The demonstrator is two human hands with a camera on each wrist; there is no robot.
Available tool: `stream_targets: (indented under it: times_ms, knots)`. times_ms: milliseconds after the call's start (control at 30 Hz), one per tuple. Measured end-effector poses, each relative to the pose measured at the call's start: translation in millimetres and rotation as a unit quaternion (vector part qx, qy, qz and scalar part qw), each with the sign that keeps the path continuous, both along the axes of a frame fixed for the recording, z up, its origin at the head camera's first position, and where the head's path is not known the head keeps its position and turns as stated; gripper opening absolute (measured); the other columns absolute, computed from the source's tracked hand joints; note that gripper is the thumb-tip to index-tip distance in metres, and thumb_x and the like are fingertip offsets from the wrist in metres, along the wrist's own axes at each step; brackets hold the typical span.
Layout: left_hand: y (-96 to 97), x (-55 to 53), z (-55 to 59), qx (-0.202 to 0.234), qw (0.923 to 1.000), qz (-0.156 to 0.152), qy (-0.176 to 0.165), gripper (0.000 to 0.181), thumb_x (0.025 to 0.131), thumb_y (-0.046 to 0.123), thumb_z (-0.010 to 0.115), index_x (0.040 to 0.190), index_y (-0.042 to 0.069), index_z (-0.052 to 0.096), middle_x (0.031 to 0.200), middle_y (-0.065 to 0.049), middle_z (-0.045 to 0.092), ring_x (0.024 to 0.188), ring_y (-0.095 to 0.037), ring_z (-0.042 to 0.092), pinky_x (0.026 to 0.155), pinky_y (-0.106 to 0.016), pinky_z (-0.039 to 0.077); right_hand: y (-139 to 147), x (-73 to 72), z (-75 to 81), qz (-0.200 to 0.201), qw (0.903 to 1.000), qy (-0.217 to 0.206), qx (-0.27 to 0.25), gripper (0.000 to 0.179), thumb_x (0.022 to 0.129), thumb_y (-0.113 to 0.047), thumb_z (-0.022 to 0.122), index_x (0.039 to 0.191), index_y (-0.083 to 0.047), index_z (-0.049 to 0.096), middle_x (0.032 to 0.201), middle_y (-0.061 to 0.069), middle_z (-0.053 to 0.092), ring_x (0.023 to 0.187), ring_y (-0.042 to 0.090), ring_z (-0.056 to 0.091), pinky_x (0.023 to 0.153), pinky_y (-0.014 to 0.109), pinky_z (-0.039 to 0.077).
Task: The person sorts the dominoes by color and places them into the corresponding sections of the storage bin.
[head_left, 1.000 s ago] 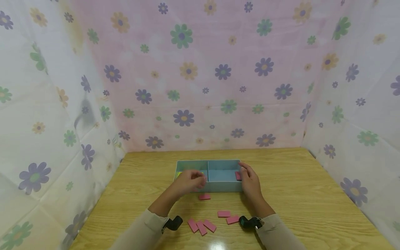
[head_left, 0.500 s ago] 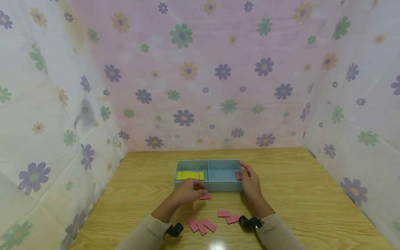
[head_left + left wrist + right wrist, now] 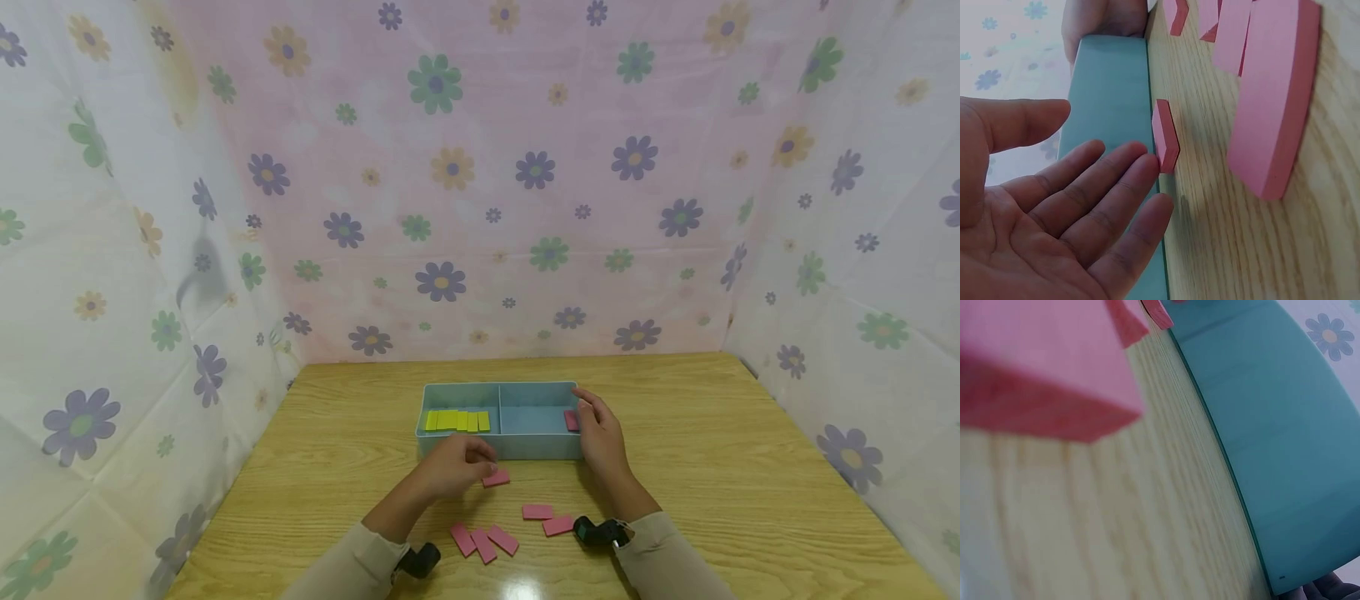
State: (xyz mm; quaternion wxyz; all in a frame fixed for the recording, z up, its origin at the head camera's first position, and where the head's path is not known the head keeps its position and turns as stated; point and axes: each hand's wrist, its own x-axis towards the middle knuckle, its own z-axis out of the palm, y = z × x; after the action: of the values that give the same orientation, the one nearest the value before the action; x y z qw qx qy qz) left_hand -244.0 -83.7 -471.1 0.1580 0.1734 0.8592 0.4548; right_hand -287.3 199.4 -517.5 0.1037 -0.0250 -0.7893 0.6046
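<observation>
My left hand [image 3: 456, 467] is in front of the pale blue two-part box [image 3: 536, 447], its fingertips at a pink block [image 3: 496, 479] on the table. In the left wrist view the fingers [image 3: 1124, 240] are extended and apart, with one tip right at the small pink block [image 3: 1166, 137] beside the box wall. My right hand [image 3: 603, 437] grips the box's right end, thumb and finger at the rim. Another pink block [image 3: 572, 420] lies inside the right compartment, partly hidden by that hand. Several yellow blocks [image 3: 453, 421] lie in a row in the left compartment.
Nearer on the wooden table [image 3: 360, 400] lie a cluster of three pink blocks [image 3: 483, 546] and a pair of pink blocks [image 3: 537, 512] toward the right wrist. A flowered cloth [image 3: 495, 208] hangs around the back and sides.
My left hand has come from over the left compartment toward me, down to the pink block, uncovering the yellow ones. That pink block has shifted slightly right and nearer. My right hand stays.
</observation>
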Motion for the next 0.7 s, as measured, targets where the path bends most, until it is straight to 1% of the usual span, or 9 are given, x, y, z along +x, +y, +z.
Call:
stream_targets:
  times_ms: [33, 100, 133, 233, 367, 467, 533, 600, 700]
  knots:
    - [-0.2, 1.0, 0.1, 0.002, 1.0000, -0.001, 0.000, 0.027, 0.100, 0.024, 0.069, 0.120, 0.007, 0.073, 0.110, -0.002, 0.074, 0.108, -0.024, 0.067, 0.086, -0.047, 0.057, -0.1, -0.3, -0.8, -0.002, 1.0000, 0.000, 0.004, 0.042, 0.113, -0.042, 0.037, 0.148, -0.027, 0.055, 0.108, 0.015, 0.057, 0.084, 0.023, 0.049, 0.080, 0.039, 0.040]
    - [-0.6, 2.4, -0.6, 0.008, 1.0000, -0.004, -0.001, 0.026, 0.100, 0.023, 0.069, 0.120, 0.006, 0.073, 0.109, -0.002, 0.074, 0.105, -0.023, 0.068, 0.084, -0.045, 0.059, -0.6, -0.7, -1.8, -0.009, 0.9999, 0.001, 0.010, 0.041, 0.113, -0.042, 0.037, 0.147, -0.028, 0.056, 0.096, 0.014, 0.051, 0.073, 0.021, 0.043, 0.074, 0.036, 0.039]
    - [-0.6, 3.2, -0.7, 0.011, 0.9999, -0.005, -0.001, 0.026, 0.100, 0.022, 0.069, 0.120, 0.006, 0.073, 0.109, -0.002, 0.073, 0.103, -0.022, 0.068, 0.083, -0.044, 0.059, -0.6, -0.9, -2.0, -0.011, 0.9999, 0.001, 0.010, 0.041, 0.113, -0.042, 0.037, 0.147, -0.028, 0.057, 0.095, 0.014, 0.050, 0.072, 0.021, 0.042, 0.073, 0.036, 0.038]
    - [-0.9, 3.0, -2.4, 0.014, 0.9998, -0.010, 0.013, 0.026, 0.098, 0.018, 0.071, 0.120, 0.004, 0.073, 0.108, -0.004, 0.073, 0.099, -0.019, 0.067, 0.081, -0.039, 0.059, -0.8, -0.7, -1.8, -0.012, 0.9998, 0.004, 0.017, 0.043, 0.113, -0.041, 0.036, 0.148, -0.027, 0.056, 0.098, 0.015, 0.051, 0.077, 0.022, 0.043, 0.078, 0.037, 0.038]
    - [0.6, 0.7, -7.0, 0.003, 0.9994, -0.014, 0.030, 0.028, 0.094, 0.012, 0.075, 0.119, 0.002, 0.074, 0.107, -0.005, 0.074, 0.098, -0.017, 0.068, 0.085, -0.037, 0.058, -0.6, 0.0, -0.8, -0.011, 0.9998, 0.004, 0.014, 0.043, 0.113, -0.041, 0.035, 0.149, -0.026, 0.055, 0.102, 0.020, 0.052, 0.082, 0.027, 0.045, 0.081, 0.039, 0.038]
    - [2.9, -1.9, -11.4, -0.002, 0.9995, -0.013, 0.030, 0.032, 0.091, 0.013, 0.079, 0.120, 0.001, 0.074, 0.105, -0.006, 0.075, 0.096, -0.016, 0.068, 0.086, -0.037, 0.059, -0.3, -0.6, -0.9, -0.010, 0.9999, 0.000, 0.007, 0.042, 0.113, -0.041, 0.037, 0.148, -0.027, 0.056, 0.125, 0.017, 0.058, 0.101, 0.027, 0.051, 0.088, 0.040, 0.038]
    - [4.8, -3.4, -13.9, -0.005, 0.9995, -0.009, 0.029, 0.037, 0.088, 0.015, 0.084, 0.121, 0.001, 0.074, 0.104, -0.005, 0.075, 0.094, -0.014, 0.067, 0.085, -0.036, 0.059, -0.1, -0.9, -1.2, -0.007, 1.0000, -0.002, 0.004, 0.042, 0.113, -0.041, 0.037, 0.148, -0.027, 0.056, 0.142, 0.014, 0.056, 0.117, 0.027, 0.051, 0.094, 0.042, 0.039]
    - [6.6, -5.0, -16.3, -0.011, 0.9994, -0.005, 0.032, 0.039, 0.084, 0.015, 0.087, 0.119, 0.001, 0.074, 0.102, -0.004, 0.075, 0.093, -0.013, 0.066, 0.083, -0.033, 0.059, 0.0, -1.1, -1.4, -0.004, 1.0000, -0.002, 0.003, 0.042, 0.113, -0.041, 0.038, 0.148, -0.026, 0.055, 0.154, 0.007, 0.050, 0.128, 0.025, 0.046, 0.099, 0.043, 0.036]
    - [9.1, -6.2, -18.9, -0.016, 0.9994, -0.002, 0.031, 0.040, 0.080, 0.012, 0.090, 0.115, 0.001, 0.075, 0.098, -0.001, 0.074, 0.089, -0.011, 0.065, 0.079, -0.029, 0.058, -0.2, -1.2, -1.4, 0.001, 1.0000, -0.002, -0.002, 0.042, 0.113, -0.040, 0.038, 0.149, -0.025, 0.055, 0.156, 0.007, 0.048, 0.129, 0.027, 0.047, 0.101, 0.045, 0.036]
